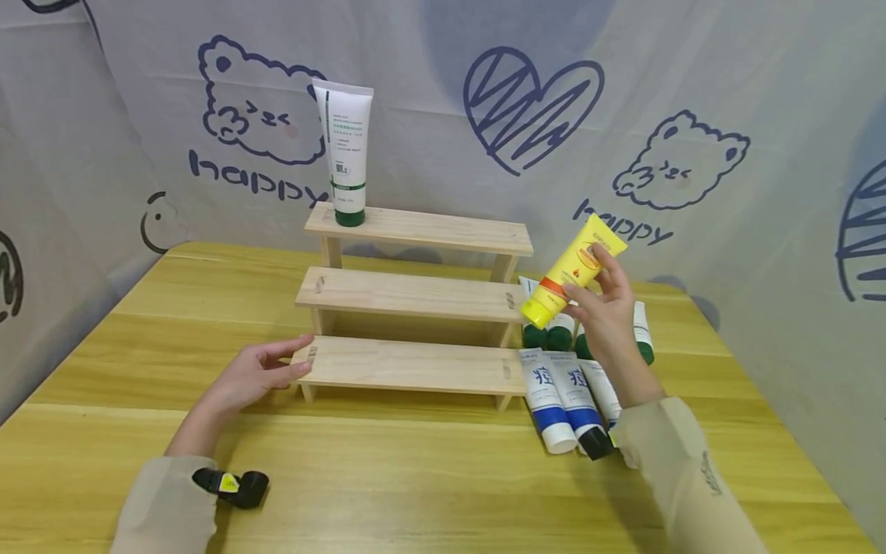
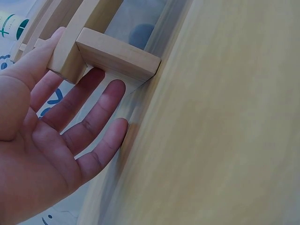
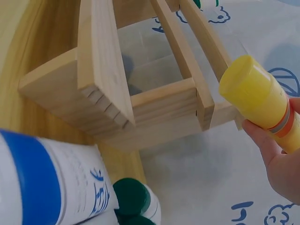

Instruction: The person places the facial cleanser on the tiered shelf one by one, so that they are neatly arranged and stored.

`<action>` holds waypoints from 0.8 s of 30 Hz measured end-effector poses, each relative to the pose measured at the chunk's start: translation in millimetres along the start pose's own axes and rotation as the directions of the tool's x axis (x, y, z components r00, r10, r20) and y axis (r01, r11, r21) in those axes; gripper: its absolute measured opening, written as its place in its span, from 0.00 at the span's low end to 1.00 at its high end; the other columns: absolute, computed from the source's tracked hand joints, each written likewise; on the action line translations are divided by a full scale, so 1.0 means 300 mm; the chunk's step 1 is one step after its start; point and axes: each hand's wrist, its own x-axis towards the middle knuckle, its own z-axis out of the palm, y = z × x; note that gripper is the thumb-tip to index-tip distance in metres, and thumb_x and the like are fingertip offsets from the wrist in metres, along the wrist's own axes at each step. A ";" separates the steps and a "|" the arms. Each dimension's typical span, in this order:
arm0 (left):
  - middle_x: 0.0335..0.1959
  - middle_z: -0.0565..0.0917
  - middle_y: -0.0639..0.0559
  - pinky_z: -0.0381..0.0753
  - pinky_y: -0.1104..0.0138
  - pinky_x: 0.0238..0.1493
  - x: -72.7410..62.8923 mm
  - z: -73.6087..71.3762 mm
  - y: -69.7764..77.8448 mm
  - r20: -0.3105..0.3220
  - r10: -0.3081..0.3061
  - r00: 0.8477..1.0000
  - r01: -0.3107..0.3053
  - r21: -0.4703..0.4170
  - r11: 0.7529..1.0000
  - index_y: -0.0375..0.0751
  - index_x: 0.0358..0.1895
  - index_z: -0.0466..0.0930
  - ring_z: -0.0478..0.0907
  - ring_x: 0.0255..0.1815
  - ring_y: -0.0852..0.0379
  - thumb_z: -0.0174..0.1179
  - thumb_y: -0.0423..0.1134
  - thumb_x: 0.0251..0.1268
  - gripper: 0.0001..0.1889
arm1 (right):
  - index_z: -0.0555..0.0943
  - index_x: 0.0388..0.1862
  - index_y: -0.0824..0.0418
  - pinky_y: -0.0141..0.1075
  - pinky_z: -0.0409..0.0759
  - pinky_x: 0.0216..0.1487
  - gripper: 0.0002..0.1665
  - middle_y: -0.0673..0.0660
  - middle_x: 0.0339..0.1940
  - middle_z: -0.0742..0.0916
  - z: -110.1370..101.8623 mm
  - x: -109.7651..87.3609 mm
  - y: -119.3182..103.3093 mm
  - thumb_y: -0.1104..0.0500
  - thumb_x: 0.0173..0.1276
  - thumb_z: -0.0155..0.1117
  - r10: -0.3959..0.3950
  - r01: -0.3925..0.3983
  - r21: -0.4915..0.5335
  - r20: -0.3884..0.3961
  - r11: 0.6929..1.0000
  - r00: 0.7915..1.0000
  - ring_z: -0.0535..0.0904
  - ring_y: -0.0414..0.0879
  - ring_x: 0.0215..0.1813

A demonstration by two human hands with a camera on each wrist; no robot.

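Note:
A three-tier wooden stand (image 1: 415, 365) stands on the table. My left hand (image 1: 252, 375) pinches the left end of its lowest tier between thumb and forefinger; in the left wrist view the other fingers (image 2: 101, 101) extend loosely by the leg. My right hand (image 1: 605, 308) holds a yellow squeeze tube (image 1: 571, 273) in the air at the stand's right end, tilted with its cap down. The tube's yellow cap (image 3: 241, 79) shows close up in the right wrist view. On the top tier, at the left, a white tube (image 1: 349, 146) stands upright on its green cap.
Right of the stand lie several white tubes with blue bands (image 1: 554, 408), some with white caps and one with a black cap (image 1: 595, 444). Behind them are several green-capped tubes (image 1: 559, 338), partly hidden by my right hand. A printed cloth (image 1: 429, 138) hangs behind the table.

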 end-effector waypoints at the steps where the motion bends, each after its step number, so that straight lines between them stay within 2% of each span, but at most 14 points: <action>1: 0.60 0.65 0.33 0.76 0.65 0.35 0.000 0.000 0.000 0.000 0.001 1.000 -0.001 0.000 1.000 0.35 0.63 0.63 0.72 0.42 0.55 0.57 0.43 0.61 0.29 | 0.61 0.66 0.54 0.35 0.79 0.34 0.37 0.58 0.59 0.66 0.008 0.003 0.001 0.77 0.59 0.55 -0.005 0.005 0.001 0.000 1.000 1.000 0.70 0.50 0.50; 7: 0.59 0.65 0.32 0.77 0.65 0.35 0.003 0.001 0.000 -0.001 0.002 1.000 -0.002 0.003 1.000 0.34 0.63 0.63 0.72 0.41 0.55 0.57 0.43 0.61 0.29 | 0.64 0.64 0.54 0.37 0.78 0.37 0.36 0.61 0.59 0.65 0.044 0.025 0.009 0.74 0.58 0.59 -0.062 0.062 -0.001 0.023 0.998 0.998 0.73 0.52 0.49; 8: 0.59 0.65 0.32 0.77 0.65 0.35 0.004 0.001 0.000 -0.001 0.002 1.000 -0.002 0.002 1.000 0.34 0.63 0.63 0.72 0.41 0.56 0.57 0.43 0.61 0.29 | 0.65 0.63 0.53 0.37 0.79 0.36 0.37 0.60 0.59 0.66 0.037 0.041 0.027 0.74 0.56 0.61 -0.082 0.080 0.036 0.039 0.996 0.996 0.74 0.52 0.48; 12: 0.60 0.64 0.32 0.77 0.65 0.35 0.004 0.000 -0.001 0.000 0.001 1.000 -0.001 0.001 1.000 0.34 0.63 0.63 0.72 0.41 0.55 0.57 0.43 0.61 0.29 | 0.65 0.63 0.53 0.42 0.78 0.39 0.37 0.60 0.60 0.66 0.060 0.062 0.041 0.73 0.55 0.62 -0.122 0.119 0.041 0.064 0.992 0.991 0.74 0.57 0.50; 15: 0.60 0.64 0.32 0.77 0.64 0.36 0.004 -0.001 -0.002 -0.001 -0.001 1.000 0.001 0.004 1.000 0.34 0.63 0.63 0.72 0.42 0.54 0.57 0.43 0.61 0.29 | 0.65 0.63 0.53 0.45 0.77 0.40 0.38 0.60 0.61 0.66 0.061 0.102 0.080 0.74 0.55 0.61 -0.129 0.126 0.043 0.070 0.991 0.989 0.73 0.60 0.51; 17: 0.60 0.64 0.32 0.77 0.64 0.36 0.003 -0.001 -0.002 -0.001 -0.002 1.000 0.002 0.006 1.000 0.35 0.63 0.63 0.72 0.42 0.53 0.57 0.43 0.61 0.29 | 0.65 0.64 0.53 0.46 0.78 0.38 0.40 0.59 0.62 0.66 0.046 0.148 0.130 0.75 0.53 0.63 -0.141 0.133 0.089 0.082 0.987 0.987 0.74 0.60 0.50; 19: 0.60 0.64 0.32 0.77 0.64 0.36 0.003 -0.001 -0.003 -0.001 -0.003 1.000 0.003 0.008 1.000 0.35 0.63 0.63 0.72 0.43 0.53 0.57 0.43 0.61 0.29 | 0.65 0.64 0.52 0.45 0.78 0.38 0.41 0.58 0.61 0.66 0.059 0.165 0.139 0.75 0.52 0.64 -0.135 0.129 0.089 0.072 0.988 0.988 0.74 0.58 0.50; 21: 0.60 0.64 0.32 0.77 0.64 0.36 0.003 -0.001 -0.003 -0.001 -0.002 1.000 0.002 0.008 1.000 0.35 0.63 0.63 0.72 0.42 0.52 0.57 0.43 0.61 0.29 | 0.64 0.64 0.53 0.44 0.78 0.38 0.40 0.58 0.61 0.67 0.092 0.158 0.120 0.75 0.53 0.63 -0.144 0.140 0.071 0.062 0.988 0.988 0.74 0.58 0.50; 24: 0.60 0.64 0.32 0.77 0.64 0.35 0.004 -0.001 -0.003 -0.002 -0.001 1.000 0.001 0.007 1.000 0.35 0.63 0.63 0.72 0.42 0.53 0.57 0.43 0.61 0.29 | 0.63 0.64 0.56 0.41 0.77 0.41 0.37 0.59 0.58 0.67 0.195 0.089 0.009 0.76 0.57 0.58 -0.125 0.125 0.007 0.031 0.992 0.992 0.74 0.56 0.51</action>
